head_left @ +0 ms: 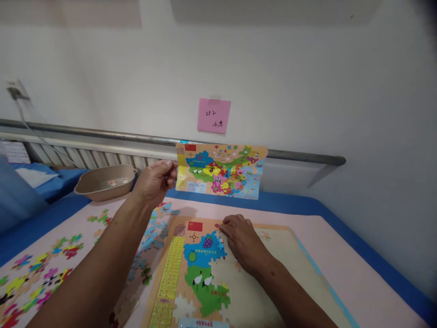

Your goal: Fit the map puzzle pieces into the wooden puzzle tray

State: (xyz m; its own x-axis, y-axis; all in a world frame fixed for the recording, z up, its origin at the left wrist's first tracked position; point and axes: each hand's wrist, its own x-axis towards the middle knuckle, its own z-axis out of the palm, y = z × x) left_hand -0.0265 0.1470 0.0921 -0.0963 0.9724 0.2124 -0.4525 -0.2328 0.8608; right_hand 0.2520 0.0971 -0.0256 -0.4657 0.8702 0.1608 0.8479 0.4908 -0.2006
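My left hand [155, 182] is closed on the left edge of a printed map sheet [221, 171], held up and slightly creased in front of the wall. Below it lies a partly assembled map jigsaw [201, 253] in a shallow frame, with its left side and top left corner filled. My right hand [242, 241] rests over the upper part of the frame. Its fingers are curled and its fingertips press together at a small puzzle piece [217, 226] with a red character, mostly hidden by the fingers. Bare backing [287, 264] shows to the right.
Loose puzzle pieces [44, 269] are spread at the left, some behind my left forearm. A beige basin [105, 182] with a few pieces stands at the back left. A metal rail [303, 157] runs along the wall under a pink note [214, 115].
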